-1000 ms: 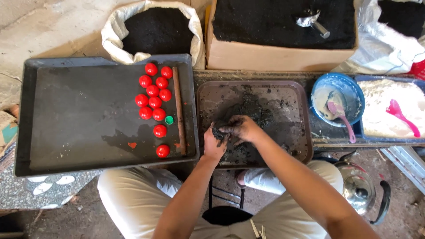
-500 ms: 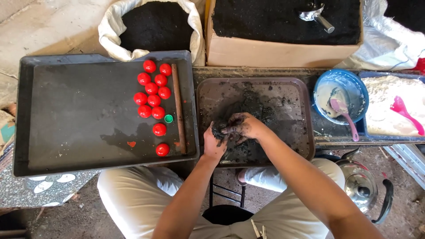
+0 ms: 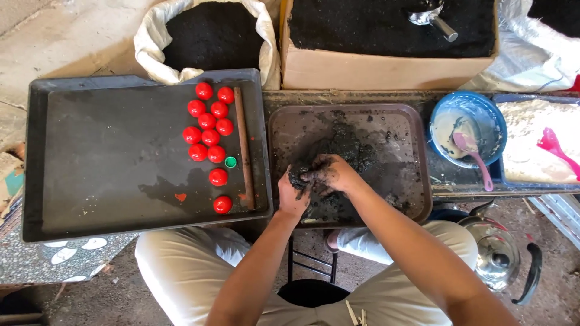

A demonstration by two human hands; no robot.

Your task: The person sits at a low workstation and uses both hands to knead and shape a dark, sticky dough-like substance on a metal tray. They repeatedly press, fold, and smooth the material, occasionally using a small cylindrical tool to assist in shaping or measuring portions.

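Ten red balls (image 3: 208, 136) done on our big tray (image 3: 90, 151); our left hand (image 3: 293, 196) and right hand (image 3: 329, 175) cup a dark lump (image 3: 300, 177), fingers curled round it, over the small tray (image 3: 393, 139); loose mix remains

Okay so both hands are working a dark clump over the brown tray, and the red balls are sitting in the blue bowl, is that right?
Not quite. The head view shows the red balls on the big dark tray, not in the blue bowl. The left hand and right hand do work the dark clump over the brown tray.
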